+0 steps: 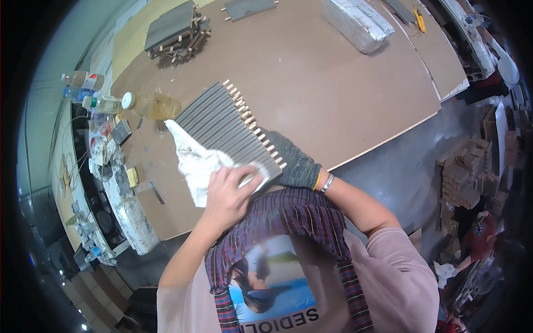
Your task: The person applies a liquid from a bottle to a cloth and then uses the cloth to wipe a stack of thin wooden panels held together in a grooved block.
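A row of thin grey boards stands packed on edge near the table's front edge, pale wooden dowels poking out along its right side. Bunched over the near left part of the boards is a white cloth. My bare left hand has its fingers bent and closed on this cloth, pressing it to the boards' edges. My right hand, in a dark grey knit glove, holds the near right end of the row beside the dowels. Its fingertips are partly hidden behind the boards.
A bottle of yellowish liquid lies just beyond the cloth. More dowelled boards are piled at the far left; one board lies far back. A silver-wrapped block and a yellow cutter are far right. Bottles crowd the left edge.
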